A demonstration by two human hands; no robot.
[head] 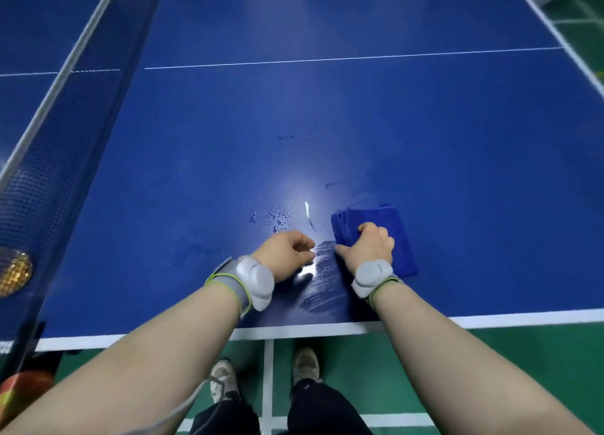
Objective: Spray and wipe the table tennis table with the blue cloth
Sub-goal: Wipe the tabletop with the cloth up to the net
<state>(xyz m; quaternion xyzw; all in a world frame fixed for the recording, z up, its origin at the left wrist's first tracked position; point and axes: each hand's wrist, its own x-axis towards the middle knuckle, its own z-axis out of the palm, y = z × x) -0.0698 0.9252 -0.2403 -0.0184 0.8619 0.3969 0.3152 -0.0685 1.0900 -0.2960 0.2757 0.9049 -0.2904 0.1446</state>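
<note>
Through my head camera I look down on the blue table tennis surface point(327, 107). Near its white front edge my right hand point(369, 248) has its fingers point(367, 228) clenched around the folded blue cloth point(389, 220), which lies flat on the surface. My left hand point(287, 255) rests just beside it, fingers loosely curled and holding nothing, with wet streaks point(322, 284) between the two hands and water droplets point(279, 217) just beyond the left one.
</note>
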